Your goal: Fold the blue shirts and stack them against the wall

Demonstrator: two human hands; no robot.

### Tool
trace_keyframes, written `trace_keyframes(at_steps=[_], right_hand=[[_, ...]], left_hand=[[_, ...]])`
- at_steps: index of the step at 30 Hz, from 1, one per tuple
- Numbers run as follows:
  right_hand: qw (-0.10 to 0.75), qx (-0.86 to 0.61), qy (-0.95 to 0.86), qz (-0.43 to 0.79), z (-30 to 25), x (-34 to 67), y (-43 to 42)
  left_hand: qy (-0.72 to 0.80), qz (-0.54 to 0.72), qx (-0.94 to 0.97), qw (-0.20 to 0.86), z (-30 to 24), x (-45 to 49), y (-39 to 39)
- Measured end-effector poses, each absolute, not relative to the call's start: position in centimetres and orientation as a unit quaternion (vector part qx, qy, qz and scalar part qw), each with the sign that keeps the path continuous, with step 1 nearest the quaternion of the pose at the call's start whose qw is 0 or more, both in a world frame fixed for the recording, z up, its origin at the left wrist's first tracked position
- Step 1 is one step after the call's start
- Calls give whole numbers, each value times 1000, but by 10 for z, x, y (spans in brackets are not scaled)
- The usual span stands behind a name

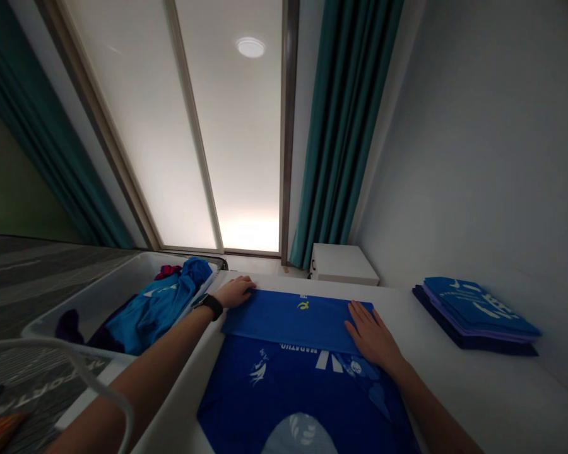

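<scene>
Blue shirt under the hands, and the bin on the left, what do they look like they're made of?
Blue shirt: probably a thin synthetic sports knit; it folds flat, shows a faint sheen and carries printed white graphics. Bin: looks like smooth, pale plastic, judging by its thin moulded wall and rounded rim; dim light leaves its finish open.

Hands 2: left hand (236, 292), right hand (372, 334). 1 blue shirt (293, 378), 1 folded stack (478, 312), 1 bin (99, 296), 1 wristwatch (209, 304), 2 curtains (345, 126).
</scene>
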State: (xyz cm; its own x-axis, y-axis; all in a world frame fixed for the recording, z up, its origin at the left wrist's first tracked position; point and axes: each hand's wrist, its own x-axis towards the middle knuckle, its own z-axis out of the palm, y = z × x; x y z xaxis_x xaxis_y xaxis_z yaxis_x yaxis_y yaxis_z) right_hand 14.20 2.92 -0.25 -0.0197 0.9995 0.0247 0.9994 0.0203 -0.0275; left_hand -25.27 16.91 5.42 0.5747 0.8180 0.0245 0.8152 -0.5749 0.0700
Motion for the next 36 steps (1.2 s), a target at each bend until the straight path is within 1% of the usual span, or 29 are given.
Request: trace_keyframes(at_steps=[6, 10, 18, 22, 30, 36], right_hand=[[48, -694, -719, -10, -8, 144, 31], [52, -695, -717, -11, -9, 145, 31], [68, -699, -711, -13, -7, 143, 32], [75, -700, -710, -21, -1, 161, 45], [60, -709, -700, 58, 19, 211, 95], [70, -685, -706, 165, 28, 220, 115]], left_hand=[[454, -13, 888, 70, 61, -257, 193], [467, -27, 879, 91, 64, -259, 198], [486, 1, 863, 137, 61, -266, 198], [483, 10, 861, 157, 59, -270, 200], [478, 13, 861, 174, 60, -278, 200], [479, 2, 859, 179, 58, -283, 201]])
